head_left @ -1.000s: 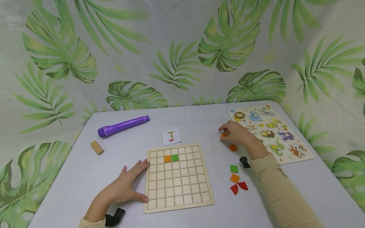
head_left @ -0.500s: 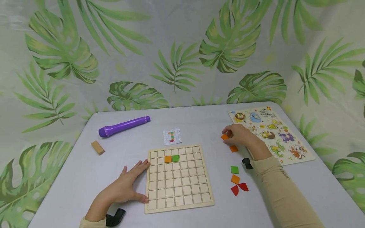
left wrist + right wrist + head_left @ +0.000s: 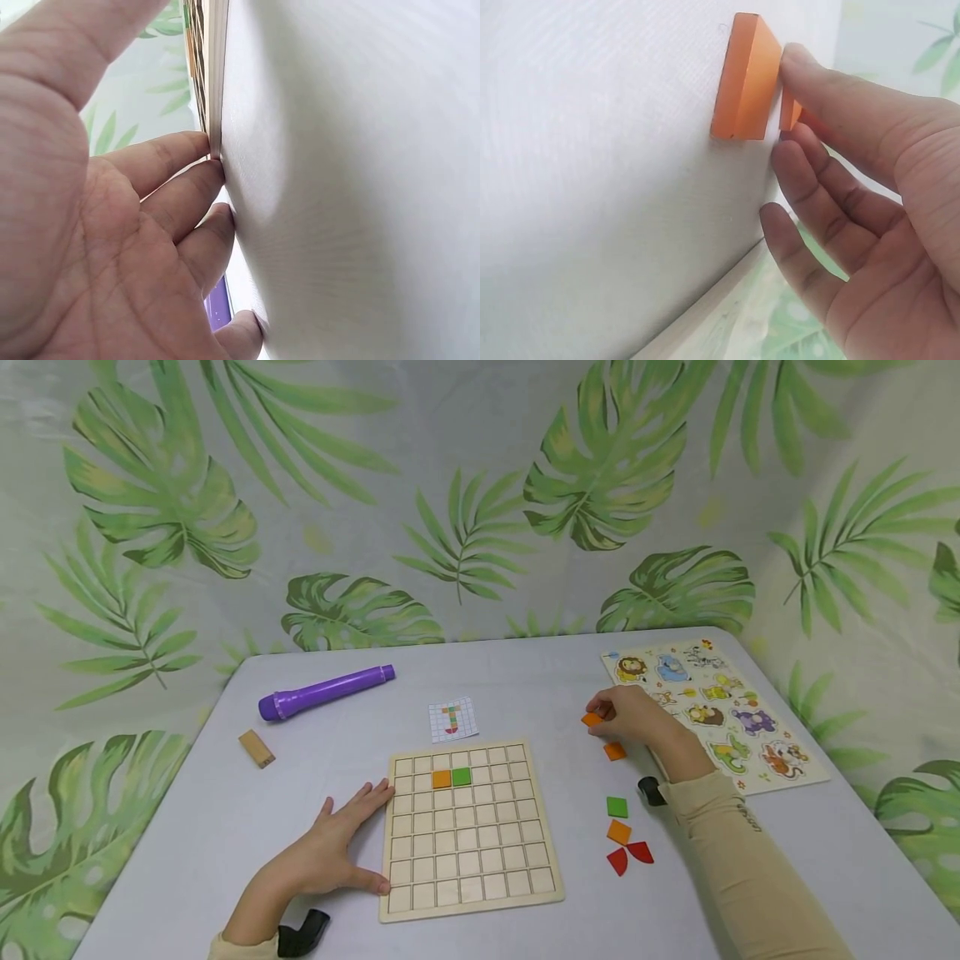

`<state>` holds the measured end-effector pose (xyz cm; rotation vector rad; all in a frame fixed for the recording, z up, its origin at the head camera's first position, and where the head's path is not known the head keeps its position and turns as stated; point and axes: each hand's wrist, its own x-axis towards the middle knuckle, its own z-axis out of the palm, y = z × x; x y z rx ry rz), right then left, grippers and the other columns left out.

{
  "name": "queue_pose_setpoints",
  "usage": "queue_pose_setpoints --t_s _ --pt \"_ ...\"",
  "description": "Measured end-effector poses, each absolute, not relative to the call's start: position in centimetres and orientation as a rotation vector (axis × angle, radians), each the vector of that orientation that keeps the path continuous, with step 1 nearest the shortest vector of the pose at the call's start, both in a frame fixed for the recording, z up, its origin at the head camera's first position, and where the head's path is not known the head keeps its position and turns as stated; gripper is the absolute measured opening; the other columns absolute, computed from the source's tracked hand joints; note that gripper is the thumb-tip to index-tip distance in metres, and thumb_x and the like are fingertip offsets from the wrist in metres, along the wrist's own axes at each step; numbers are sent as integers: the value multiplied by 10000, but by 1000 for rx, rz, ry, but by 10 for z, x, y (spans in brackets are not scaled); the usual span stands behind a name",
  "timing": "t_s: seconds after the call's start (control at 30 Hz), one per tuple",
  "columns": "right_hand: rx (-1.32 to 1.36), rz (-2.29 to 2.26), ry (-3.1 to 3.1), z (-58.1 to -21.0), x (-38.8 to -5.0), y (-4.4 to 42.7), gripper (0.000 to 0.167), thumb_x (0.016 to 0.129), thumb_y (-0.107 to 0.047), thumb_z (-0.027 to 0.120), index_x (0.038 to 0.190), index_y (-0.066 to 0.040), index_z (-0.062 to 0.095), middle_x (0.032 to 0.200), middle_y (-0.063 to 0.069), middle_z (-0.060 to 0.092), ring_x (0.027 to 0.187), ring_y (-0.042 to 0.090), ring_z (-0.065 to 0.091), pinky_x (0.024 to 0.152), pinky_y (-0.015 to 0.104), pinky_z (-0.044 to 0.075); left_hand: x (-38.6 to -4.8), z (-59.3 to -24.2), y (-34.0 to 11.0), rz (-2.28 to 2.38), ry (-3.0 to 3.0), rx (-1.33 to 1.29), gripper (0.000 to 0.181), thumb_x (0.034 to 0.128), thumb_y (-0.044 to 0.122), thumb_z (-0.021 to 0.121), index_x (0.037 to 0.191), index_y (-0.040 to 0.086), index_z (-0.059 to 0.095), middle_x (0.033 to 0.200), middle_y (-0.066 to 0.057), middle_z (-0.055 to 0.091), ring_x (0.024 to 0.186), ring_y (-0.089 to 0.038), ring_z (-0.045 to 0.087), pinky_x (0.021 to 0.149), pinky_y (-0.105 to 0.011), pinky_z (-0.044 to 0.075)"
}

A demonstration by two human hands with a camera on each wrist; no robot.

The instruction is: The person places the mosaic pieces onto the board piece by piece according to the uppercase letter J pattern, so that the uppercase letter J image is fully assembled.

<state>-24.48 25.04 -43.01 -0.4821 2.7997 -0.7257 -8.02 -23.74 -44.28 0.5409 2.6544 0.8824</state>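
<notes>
My left hand (image 3: 326,852) lies with spread fingers at the left edge of a wooden grid board (image 3: 471,837); in the left wrist view, fingertips touch the board's side. An orange square tile (image 3: 442,779) and a green one (image 3: 461,776) sit side by side in the board's upper cells. Over to the right, my right hand (image 3: 637,720) pinches another orange square tile (image 3: 591,720) between thumb and fingers, low at the table. A further loose orange tile (image 3: 746,82) lies just nearer to me, apart from the fingers.
Behind the board lies a paper card (image 3: 453,719) with a J-shaped pattern. Loose green (image 3: 617,807), orange (image 3: 618,832) and red quarter-round (image 3: 617,861) tiles lie right of it. An animal puzzle (image 3: 705,714), purple microphone (image 3: 326,692) and wooden block (image 3: 257,748) are farther out.
The right-hand fingers have closed round the far orange tile and shifted it very slightly. My left hand stays in place at the board. The head view has tilted a little.
</notes>
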Motion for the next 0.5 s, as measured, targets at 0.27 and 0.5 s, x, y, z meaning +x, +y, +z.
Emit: queue_pose_setpoints --t_s 0.27,0.5 --pt "-454 -722 2816 -436 -246 251 292 942 -162 828 1171 9 767 1019 129 757 941 259 680 905 444 589 -80 -442 -237 880 2658 533 1298 612 487 1008 1679 115 368 1784 -110 282 1656 -447 206 1234 -840 -33" --pt "-445 -731 2815 -439 -246 251 317 943 -169 826 1198 13 772 1031 112 766 933 224 679 884 420 590 -79 -444 -237 908 2645 525 1296 612 477 1012 1679 121 369 1785 -96 285 1661 -438 198 1237 -834 -46"
